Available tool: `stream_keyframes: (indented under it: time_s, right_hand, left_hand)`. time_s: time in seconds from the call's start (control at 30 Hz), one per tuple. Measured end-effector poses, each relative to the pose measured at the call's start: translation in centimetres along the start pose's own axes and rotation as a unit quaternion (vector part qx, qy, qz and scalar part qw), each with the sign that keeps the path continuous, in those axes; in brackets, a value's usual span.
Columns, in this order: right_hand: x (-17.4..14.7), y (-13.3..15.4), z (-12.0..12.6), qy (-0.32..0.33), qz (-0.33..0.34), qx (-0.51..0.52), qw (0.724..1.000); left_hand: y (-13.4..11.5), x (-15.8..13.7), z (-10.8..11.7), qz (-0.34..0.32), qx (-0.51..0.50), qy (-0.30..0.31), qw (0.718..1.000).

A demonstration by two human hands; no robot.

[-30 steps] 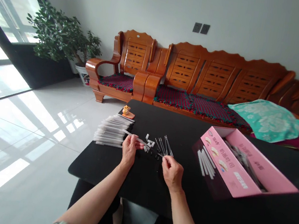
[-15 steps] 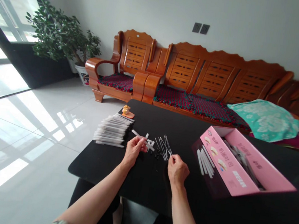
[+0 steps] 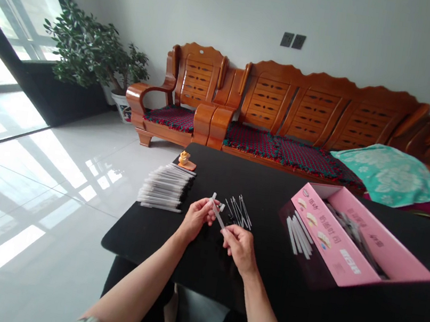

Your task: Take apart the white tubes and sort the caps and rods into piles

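My left hand (image 3: pixel 197 216) is closed around a white translucent pen barrel (image 3: pixel 218 216), which slants down toward my right hand (image 3: pixel 241 243). The fingers of my right hand pinch the barrel's near end; whether they also hold a thin refill is hidden. Just beyond the hands lie several thin pen refills (image 3: pixel 243 211) with metallic tips. A few short white pieces (image 3: pixel 221 206) and small black parts lie beside them, partly covered by my fingers. To the left, a pile of white pens (image 3: pixel 164 188) with black ends is laid side by side.
A pink open box (image 3: pixel 332 243) with greyish contents stands on the right of the black table (image 3: pixel 191 265). Several white tubes (image 3: pixel 298 235) lie against it. A small yellow figure (image 3: pixel 184 157) sits at the far left corner. Behind is a wooden sofa (image 3: pixel 267 99).
My right hand has moved left from the refills to the near end of the barrel. My left hand has turned the barrel slightly, and both hands are now close together.
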State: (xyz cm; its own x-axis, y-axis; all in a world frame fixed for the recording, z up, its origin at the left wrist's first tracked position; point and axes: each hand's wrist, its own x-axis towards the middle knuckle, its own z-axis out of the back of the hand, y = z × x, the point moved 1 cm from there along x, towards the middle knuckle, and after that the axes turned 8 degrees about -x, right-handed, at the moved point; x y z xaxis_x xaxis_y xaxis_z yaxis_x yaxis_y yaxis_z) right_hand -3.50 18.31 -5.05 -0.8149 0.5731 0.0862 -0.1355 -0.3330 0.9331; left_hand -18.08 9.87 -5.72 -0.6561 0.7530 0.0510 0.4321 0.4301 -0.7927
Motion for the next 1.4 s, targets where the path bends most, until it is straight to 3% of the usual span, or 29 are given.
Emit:
stream_keyframes:
  time_s: [0.17, 0.37, 0.47, 0.57, 0.67, 0.77, 0.83, 0.9, 0.97, 1.03, 1.1, 1.2, 1.3, 1.4]
  right_hand:
    - [-0.3, 0.4, -0.7, 0.115, -0.131, 0.223, 0.959]
    - [-0.3, 0.8, -2.3, 0.159, -0.172, 0.369, 0.899]
    - [-0.5, 0.8, -2.8, 0.151, -0.179, 0.377, 0.896]
    - [-0.4, 1.1, -2.9, 0.072, -0.152, 0.267, 0.949]
    - [0.0, 1.8, -2.8, -0.042, -0.046, 0.064, 0.996]
    - [0.2, 2.3, -2.9, -0.08, -0.008, -0.006, 0.997]
    - [0.2, 2.3, -3.2, -0.019, -0.064, 0.075, 0.995]
    - [0.0, 2.1, -3.4, 0.076, -0.128, 0.18, 0.972]
    - [-0.2, 1.9, -3.3, 0.114, -0.152, 0.22, 0.957]
    - [-0.3, 1.8, -2.9, 0.066, -0.115, 0.138, 0.981]
    - [-0.6, 1.8, -2.6, -0.026, -0.046, -0.052, 0.997]
    - [-1.1, 1.6, -2.4, -0.105, 0.032, -0.317, 0.942]
    - [-1.4, 0.6, -1.7, -0.126, 0.016, -0.393, 0.911]
    - [-1.1, -0.6, 0.8, -0.173, -0.033, -0.434, 0.883]
  left_hand:
    - [-0.1, -0.1, -0.1, 0.03, -0.027, 0.027, 0.999]
    - [-0.2, -0.6, -0.6, 0.067, -0.026, 0.073, 0.995]
    - [-0.1, -0.5, -0.3, 0.065, -0.014, 0.055, 0.996]
    - [0.1, -0.2, 0.1, 0.053, -0.003, 0.031, 0.998]
    - [0.3, 0.0, 0.3, 0.042, -0.014, 0.018, 0.999]
    - [0.2, 0.1, 0.4, 0.037, -0.03, 0.019, 0.999]
    - [0.1, 0.1, 0.5, 0.045, -0.037, 0.024, 0.998]
    - [0.1, 0.0, 0.5, 0.055, -0.04, 0.033, 0.997]
    - [0.1, -0.1, 0.5, 0.056, -0.037, 0.036, 0.997]
    - [0.2, 0.1, 0.5, 0.051, -0.026, 0.028, 0.998]
    - [0.2, 0.5, 0.9, 0.033, -0.025, -0.006, 0.999]
    - [0.0, 1.2, 1.7, -0.016, -0.026, -0.081, 0.996]
    - [-0.1, 1.1, 2.0, -0.037, 0.038, -0.086, 0.995]
    - [0.1, 0.6, 1.7, -0.055, 0.173, -0.082, 0.98]
